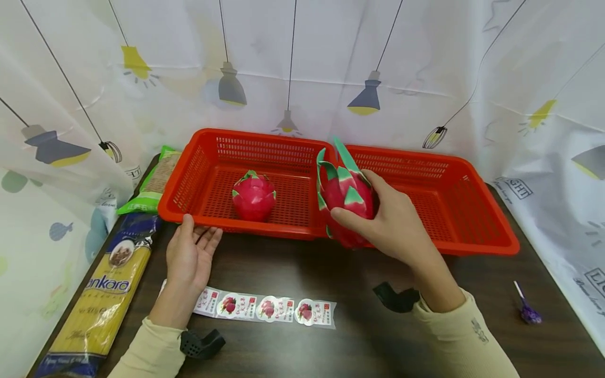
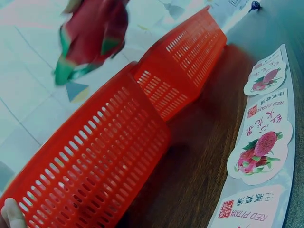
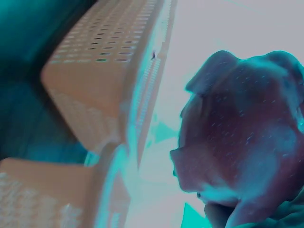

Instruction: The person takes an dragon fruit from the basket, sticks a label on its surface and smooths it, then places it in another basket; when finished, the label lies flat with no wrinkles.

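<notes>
My right hand (image 1: 397, 220) grips a pink dragon fruit (image 1: 347, 197) with green-tipped scales, thumb on its near side. The fruit is held up where the two baskets meet, overlapping their near rims. A blurred part of this dragon fruit (image 2: 97, 33) shows in the left wrist view, and the fruit (image 3: 242, 128) looms large at right in the right wrist view. My left hand (image 1: 189, 257) touches the near rim of the left red basket (image 1: 264, 227), its fingers loosely bent. Another dragon fruit (image 1: 254, 197) sits inside that basket.
The right red basket (image 1: 477, 247) adjoins the left one. A strip of dragon fruit stickers (image 1: 246, 306) lies on the dark table (image 1: 350, 346). Pasta packaging (image 1: 106, 286) and a green-edged bag (image 1: 158, 178) lie at left, a purple lollipop (image 1: 530, 314) at right.
</notes>
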The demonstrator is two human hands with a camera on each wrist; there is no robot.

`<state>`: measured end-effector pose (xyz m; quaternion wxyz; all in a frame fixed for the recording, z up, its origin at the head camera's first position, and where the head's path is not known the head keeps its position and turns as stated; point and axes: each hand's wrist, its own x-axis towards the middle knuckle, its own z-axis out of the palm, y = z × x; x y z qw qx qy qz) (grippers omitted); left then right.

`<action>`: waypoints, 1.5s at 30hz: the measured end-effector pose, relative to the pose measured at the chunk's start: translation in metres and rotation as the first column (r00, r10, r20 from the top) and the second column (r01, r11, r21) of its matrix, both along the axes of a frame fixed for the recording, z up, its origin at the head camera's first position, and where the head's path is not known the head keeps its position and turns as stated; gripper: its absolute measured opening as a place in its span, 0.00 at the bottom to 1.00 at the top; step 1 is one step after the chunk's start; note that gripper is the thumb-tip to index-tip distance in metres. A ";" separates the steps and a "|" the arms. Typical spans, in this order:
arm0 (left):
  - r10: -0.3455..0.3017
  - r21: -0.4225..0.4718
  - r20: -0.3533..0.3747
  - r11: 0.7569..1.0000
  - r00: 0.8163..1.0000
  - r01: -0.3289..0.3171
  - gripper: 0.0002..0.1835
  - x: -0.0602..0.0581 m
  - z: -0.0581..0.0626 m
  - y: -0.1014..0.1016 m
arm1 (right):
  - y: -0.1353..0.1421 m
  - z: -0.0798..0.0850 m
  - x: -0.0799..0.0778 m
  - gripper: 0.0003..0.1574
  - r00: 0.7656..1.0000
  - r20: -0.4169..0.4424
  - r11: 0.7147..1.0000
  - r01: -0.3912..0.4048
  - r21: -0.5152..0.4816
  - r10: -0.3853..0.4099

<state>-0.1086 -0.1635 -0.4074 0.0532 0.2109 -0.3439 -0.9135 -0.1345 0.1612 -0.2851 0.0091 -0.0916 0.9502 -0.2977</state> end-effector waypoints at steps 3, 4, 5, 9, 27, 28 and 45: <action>0.020 0.003 0.021 1.000 1.000 -0.020 0.16 0.001 -0.002 -0.002 | 0.020 -0.011 0.022 0.56 1.000 0.027 0.996 0.014 -0.086 -0.012; 0.027 0.003 0.029 1.000 0.999 -0.027 0.17 0.002 -0.002 -0.003 | 0.027 -0.016 0.029 0.56 0.999 0.033 0.993 0.018 -0.117 -0.014; 0.030 0.003 0.034 1.000 0.999 -0.030 0.17 0.002 -0.002 -0.003 | 0.033 -0.022 0.037 0.55 0.999 0.041 0.990 0.023 -0.142 -0.017; 0.036 0.028 0.035 0.999 0.999 -0.037 0.16 0.004 -0.002 -0.005 | 0.053 -0.051 0.075 0.52 0.999 0.025 0.978 0.049 -0.205 -0.045; 0.071 0.071 0.041 0.995 0.997 -0.074 0.16 0.004 0.002 -0.009 | 0.085 -0.131 0.154 0.43 0.943 0.302 0.896 0.247 -0.368 -0.136; 0.071 0.073 0.038 0.995 0.997 -0.073 0.16 0.004 0.003 -0.009 | 0.086 -0.133 0.152 0.42 0.934 0.335 0.885 0.259 -0.386 -0.127; 0.070 0.089 0.021 0.993 0.997 -0.072 0.16 0.001 0.008 -0.004 | 0.090 -0.135 0.118 0.34 0.906 0.409 0.698 0.361 -0.619 -0.106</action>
